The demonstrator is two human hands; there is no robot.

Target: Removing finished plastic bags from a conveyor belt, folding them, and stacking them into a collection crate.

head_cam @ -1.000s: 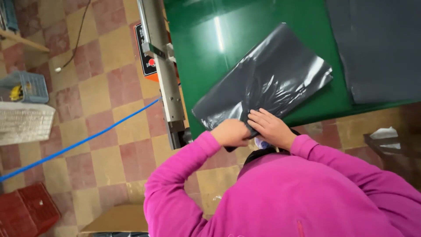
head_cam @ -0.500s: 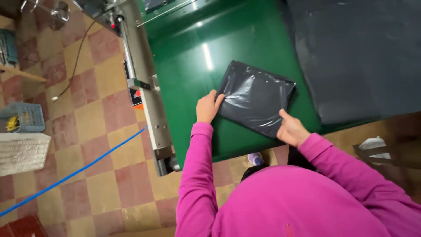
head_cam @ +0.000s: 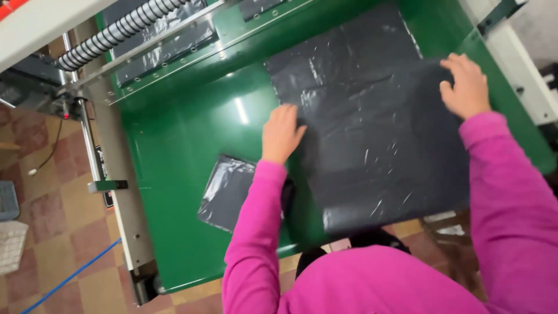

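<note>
Black plastic sheet (head_cam: pixel 372 134) lies flat on green counter (head_cam: pixel 174 151); left hand (head_cam: pixel 281 132) and right hand (head_cam: pixel 465 86) open, palms pressing its edges, probably smoothing it. Folded bag (head_cam: pixel 229 192) beside left sleeve.

Both arms, in bright pink sleeves, reach forward and away from the body. The left hand (head_cam: pixel 281 134) lies palm down, fingers stretched forward and close together, thumb spread to the right. The right hand (head_cam: pixel 465 86) is also palm down, farther forward and well apart from the left, with its fingers slightly curled and pointing left. Neither hand is closed.
</note>
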